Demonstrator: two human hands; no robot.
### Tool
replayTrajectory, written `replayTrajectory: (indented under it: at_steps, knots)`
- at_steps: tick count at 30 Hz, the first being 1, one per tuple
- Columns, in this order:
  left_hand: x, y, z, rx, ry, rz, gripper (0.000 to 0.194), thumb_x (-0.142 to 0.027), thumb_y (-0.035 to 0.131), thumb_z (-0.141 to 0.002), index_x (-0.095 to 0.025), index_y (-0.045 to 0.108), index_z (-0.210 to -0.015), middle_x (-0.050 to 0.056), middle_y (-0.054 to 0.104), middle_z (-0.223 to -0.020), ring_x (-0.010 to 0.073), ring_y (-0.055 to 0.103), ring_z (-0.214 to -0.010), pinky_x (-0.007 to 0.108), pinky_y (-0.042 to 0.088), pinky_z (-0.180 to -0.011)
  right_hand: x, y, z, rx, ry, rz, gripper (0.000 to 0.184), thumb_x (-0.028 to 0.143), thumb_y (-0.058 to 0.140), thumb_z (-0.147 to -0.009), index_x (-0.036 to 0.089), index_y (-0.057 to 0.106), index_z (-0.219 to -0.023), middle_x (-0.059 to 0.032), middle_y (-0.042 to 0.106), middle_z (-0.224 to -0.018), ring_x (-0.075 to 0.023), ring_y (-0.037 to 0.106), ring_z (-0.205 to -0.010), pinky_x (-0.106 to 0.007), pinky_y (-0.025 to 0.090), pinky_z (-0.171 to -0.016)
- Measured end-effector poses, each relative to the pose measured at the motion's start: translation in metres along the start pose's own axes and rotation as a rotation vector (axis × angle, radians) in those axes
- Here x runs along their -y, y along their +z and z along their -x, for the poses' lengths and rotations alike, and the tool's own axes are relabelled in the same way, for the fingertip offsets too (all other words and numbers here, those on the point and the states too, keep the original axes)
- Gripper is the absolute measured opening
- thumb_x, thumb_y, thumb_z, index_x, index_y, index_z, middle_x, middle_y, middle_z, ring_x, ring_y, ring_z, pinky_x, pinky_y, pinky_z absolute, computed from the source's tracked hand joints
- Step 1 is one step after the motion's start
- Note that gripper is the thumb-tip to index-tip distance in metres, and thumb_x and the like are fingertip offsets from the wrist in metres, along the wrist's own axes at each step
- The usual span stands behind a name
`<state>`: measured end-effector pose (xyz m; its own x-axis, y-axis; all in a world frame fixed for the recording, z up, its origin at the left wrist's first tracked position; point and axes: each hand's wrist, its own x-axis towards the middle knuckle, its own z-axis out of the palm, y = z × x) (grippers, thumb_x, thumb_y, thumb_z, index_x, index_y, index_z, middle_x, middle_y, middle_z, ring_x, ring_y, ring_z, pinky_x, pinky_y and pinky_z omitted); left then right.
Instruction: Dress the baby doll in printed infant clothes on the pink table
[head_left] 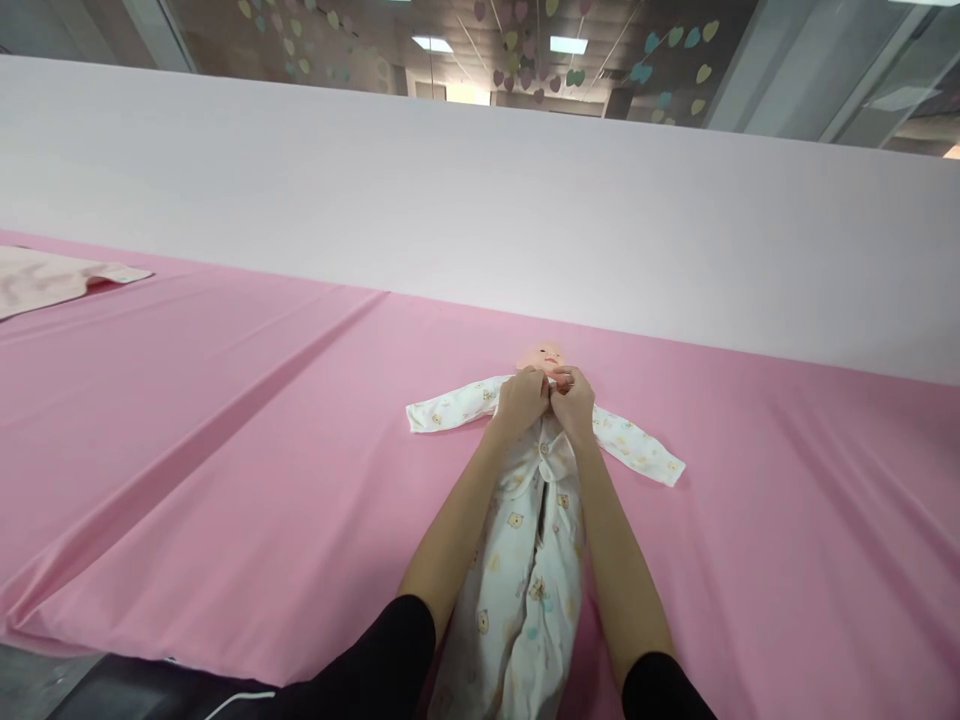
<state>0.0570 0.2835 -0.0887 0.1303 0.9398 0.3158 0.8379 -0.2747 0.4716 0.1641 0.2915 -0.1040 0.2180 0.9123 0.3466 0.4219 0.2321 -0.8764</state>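
Note:
A baby doll lies on its back on a pink tablecloth (225,420), with its head (547,357) showing above my hands. It wears a white long-sleeved sleepsuit (525,590) printed with small bears, and the sleeves spread out to both sides. My left hand (521,400) and my right hand (574,402) meet at the neck of the sleepsuit, both pinching its edges. The front opening of the sleepsuit gapes below a collar. The doll's feet are out of view.
A folded pale pink cloth (52,280) lies at the far left of the pink surface, which has a long crease across it. Behind rises a pale board (450,200), with glass and hanging paper hearts (525,50) beyond it.

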Motion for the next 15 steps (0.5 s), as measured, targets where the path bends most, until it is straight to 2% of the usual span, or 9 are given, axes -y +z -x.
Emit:
replayTrajectory:
  at_steps: [5, 11, 13, 15]
  knots:
    - [0.001, -0.001, -0.002, 0.017, 0.036, 0.107, 0.02, -0.021, 0.039, -0.088, -0.016, 0.058, -0.087, 0.007, 0.058, -0.089, 0.0171, 0.055, -0.08, 0.028, 0.042, -0.072, 0.003, -0.009, -0.006, 0.12, 0.094, -0.166, 0.022, 0.014, 0.051, -0.061, 0.017, 0.051, -0.083, 0.0009, 0.052, -0.078, -0.0123, 0.053, -0.071, -0.024, 0.044, -0.069]
    - [-0.005, -0.002, -0.001, 0.04, 0.083, 0.251, 0.02, -0.02, 0.036, -0.09, -0.015, 0.054, -0.083, 0.006, 0.058, -0.087, 0.0151, 0.054, -0.081, 0.027, 0.043, -0.074, 0.016, -0.028, -0.004, 0.167, 0.137, -0.163, 0.021, 0.016, 0.05, -0.068, 0.017, 0.052, -0.088, 0.001, 0.054, -0.082, -0.0118, 0.06, -0.069, -0.026, 0.046, -0.069]
    - [-0.006, -0.006, 0.001, 0.091, 0.108, 0.324, 0.02, -0.02, 0.033, -0.09, -0.015, 0.052, -0.083, 0.004, 0.06, -0.083, 0.0132, 0.055, -0.077, 0.025, 0.043, -0.071, 0.021, -0.037, -0.002, 0.231, 0.154, -0.12, 0.021, 0.016, 0.05, -0.069, 0.017, 0.053, -0.09, 0.0005, 0.056, -0.083, -0.0119, 0.062, -0.066, -0.026, 0.047, -0.067]
    - [-0.006, -0.011, 0.004, 0.173, 0.122, 0.419, 0.019, -0.02, 0.031, -0.09, -0.016, 0.05, -0.086, 0.003, 0.061, -0.08, 0.0114, 0.055, -0.07, 0.023, 0.043, -0.065, 0.027, -0.043, 0.001, 0.305, 0.14, 0.029, 0.02, 0.013, 0.051, -0.068, 0.016, 0.055, -0.088, -0.0002, 0.059, -0.078, -0.0126, 0.062, -0.064, -0.025, 0.047, -0.064]
